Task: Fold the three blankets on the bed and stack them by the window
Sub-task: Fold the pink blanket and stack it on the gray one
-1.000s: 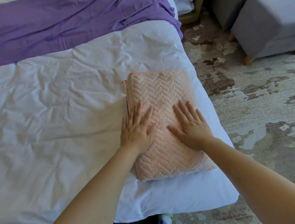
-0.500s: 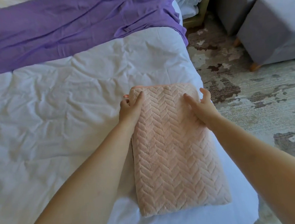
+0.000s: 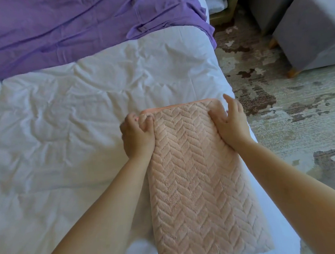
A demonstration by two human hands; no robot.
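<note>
Corners of the folded pink blanket (image 3: 196, 174) are being gripped by the left hand (image 3: 137, 137) and the right hand (image 3: 231, 123), both clamped on it, and uneven lifting is risking the layers sliding open.

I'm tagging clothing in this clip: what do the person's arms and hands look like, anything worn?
The left forearm and right forearm are bare to the frame edge; no sleeves show. The left hand and right hand wear no gloves, and no watch, bracelet or ring is visible.
</note>
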